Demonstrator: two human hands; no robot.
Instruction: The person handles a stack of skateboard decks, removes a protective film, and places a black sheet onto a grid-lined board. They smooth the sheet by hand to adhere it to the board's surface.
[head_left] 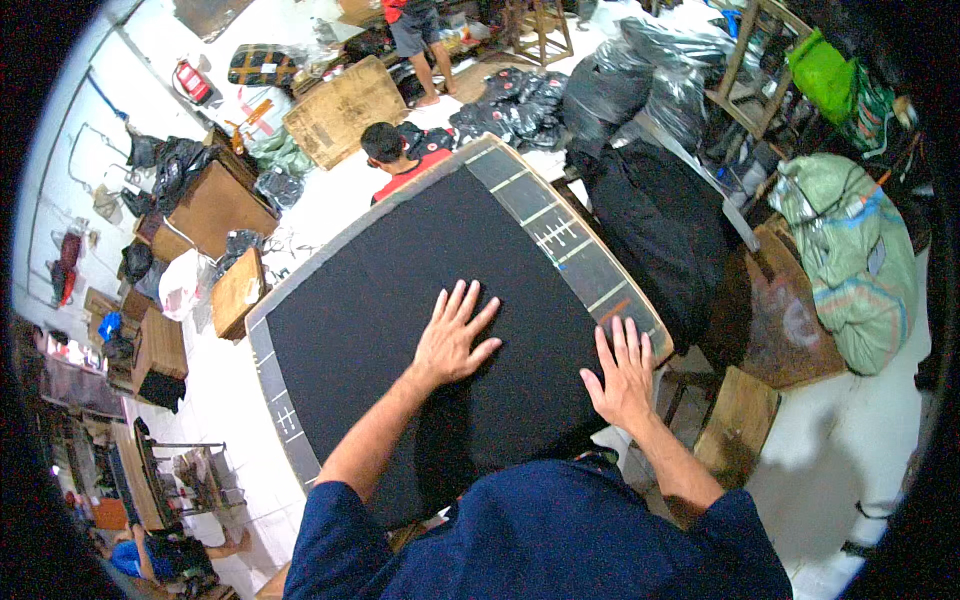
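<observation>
A large sheet of black fabric (400, 260) lies spread over a board-topped table, its near end draping over the edge toward me. My left hand (457, 335) rests flat near the middle of the fabric, fingers spread and holding nothing. Over the fabric's right edge lies my right hand (622, 375), also flat with fingers apart, its fingertips reaching the table's dark margin. That margin (530, 205) carries white lines and tally-like marks, and a similar strip (285, 410) shows along the left side.
Beyond the table's far edge is a person in red (385, 150). Black plastic bags (610, 90) and a dark cloth heap (650, 230) crowd the right, near a pale green sack (850, 260). A wooden stool (738, 425) stands by my right arm; another person (150, 555) sits lower left.
</observation>
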